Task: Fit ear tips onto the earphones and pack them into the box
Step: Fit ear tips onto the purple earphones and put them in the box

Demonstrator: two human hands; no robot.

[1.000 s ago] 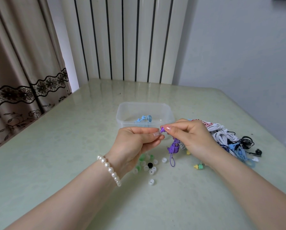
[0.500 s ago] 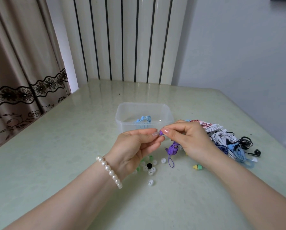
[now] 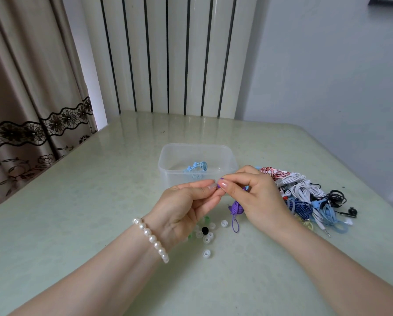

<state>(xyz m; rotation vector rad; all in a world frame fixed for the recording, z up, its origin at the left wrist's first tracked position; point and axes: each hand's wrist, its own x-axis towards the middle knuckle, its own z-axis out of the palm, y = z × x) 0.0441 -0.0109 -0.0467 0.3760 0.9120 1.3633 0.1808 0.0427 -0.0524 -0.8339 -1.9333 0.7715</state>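
A: Where were the hands?

B: Both met at the centre of the frame, just in front of the clear plastic box (image 3: 197, 156). The left hand (image 3: 186, 206) pinched a clear ear tip (image 3: 213, 185) between thumb and fingertips. The right hand (image 3: 257, 197) pinched the purple earbud (image 3: 220, 182) the same way, and the two pieces touched, tip against bud.

A: And the rest of that earphone?

B: Its purple cable bundle (image 3: 236, 207) hung coiled below the right hand, with a loop trailing down toward the counter (image 3: 99, 201).

A: Anything in the box?

B: One light blue earphone (image 3: 196, 167), coiled, lay inside against the near wall.

A: Where were the spare tips?

B: The loose ear tips (image 3: 207, 236) lay scattered on the counter just below the left hand, mostly clear or white, with one black and a few green ones partly hidden by the palm. One clear tip sat a little apart, lower in the frame.

A: And the other earphones?

B: The pile of earphones (image 3: 305, 197) lay at the right of the frame, behind the right hand: red-and-white, white, dark blue, light blue and black cables tangled together.

A: Anything on the wrists?

B: A pearl bracelet (image 3: 151, 238) on the left one.
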